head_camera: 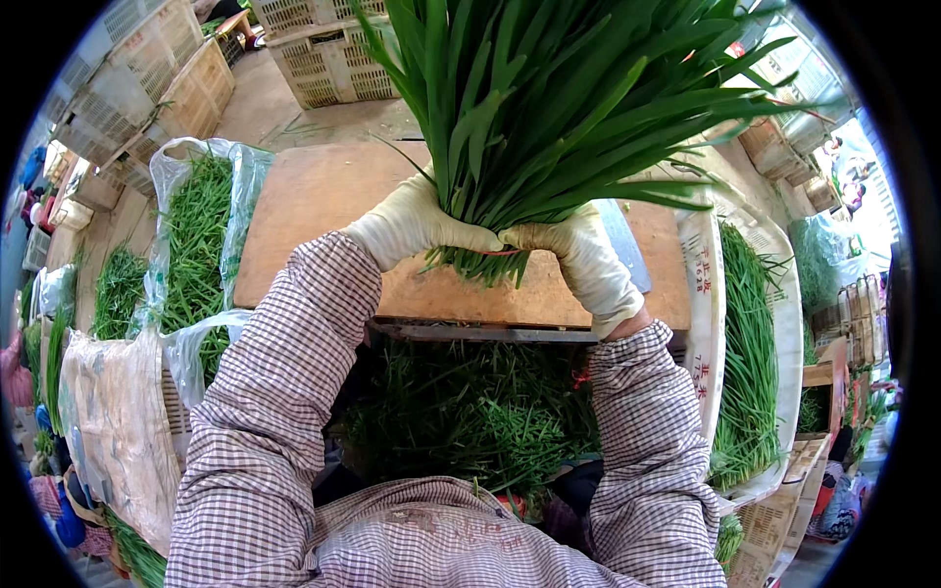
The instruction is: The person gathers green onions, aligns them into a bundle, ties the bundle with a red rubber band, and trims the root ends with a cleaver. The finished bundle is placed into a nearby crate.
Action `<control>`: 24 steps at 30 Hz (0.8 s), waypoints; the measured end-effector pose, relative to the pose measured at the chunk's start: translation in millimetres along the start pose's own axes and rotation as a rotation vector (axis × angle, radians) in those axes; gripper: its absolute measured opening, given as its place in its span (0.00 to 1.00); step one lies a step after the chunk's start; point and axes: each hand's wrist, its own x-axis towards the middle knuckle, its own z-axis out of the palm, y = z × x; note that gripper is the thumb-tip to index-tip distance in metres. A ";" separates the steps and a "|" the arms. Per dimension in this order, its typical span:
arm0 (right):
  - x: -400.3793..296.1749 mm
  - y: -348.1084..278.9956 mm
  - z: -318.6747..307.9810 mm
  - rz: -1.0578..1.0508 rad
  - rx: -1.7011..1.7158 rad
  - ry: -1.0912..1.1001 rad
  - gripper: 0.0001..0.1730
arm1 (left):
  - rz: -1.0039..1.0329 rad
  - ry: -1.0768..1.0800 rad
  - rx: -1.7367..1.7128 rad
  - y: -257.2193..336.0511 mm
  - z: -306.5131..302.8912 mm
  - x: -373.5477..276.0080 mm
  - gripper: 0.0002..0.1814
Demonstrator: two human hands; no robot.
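A large bunch of garlic chives (529, 110) is held up above a wooden board (323, 206). My left hand (419, 220), in a pale glove, wraps the bunch from the left near its cut ends. From the right, my gloved right hand (581, 250) grips the same spot, and the two thumbs meet in front. A thin red band (506, 253) shows just below the thumbs. The cut stem ends (485, 268) stick out beneath my hands, while the leaves fan up and to the right. Beside my right hand lies a wide metal blade (625, 246) on the board; its handle is hidden.
Left of the board, a plastic-lined crate holds loose chives (197, 242). On the right, a white-lined crate (790, 353) bears writing and holds long chives (746, 353). Chive trimmings (485, 426) lie below the board's near edge. Stacked plastic crates (334, 66) stand beyond.
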 end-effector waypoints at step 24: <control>10.5 0.5 36.5 -0.055 -0.055 -0.035 0.21 | -0.020 0.030 0.125 9.9 -34.6 -36.2 0.37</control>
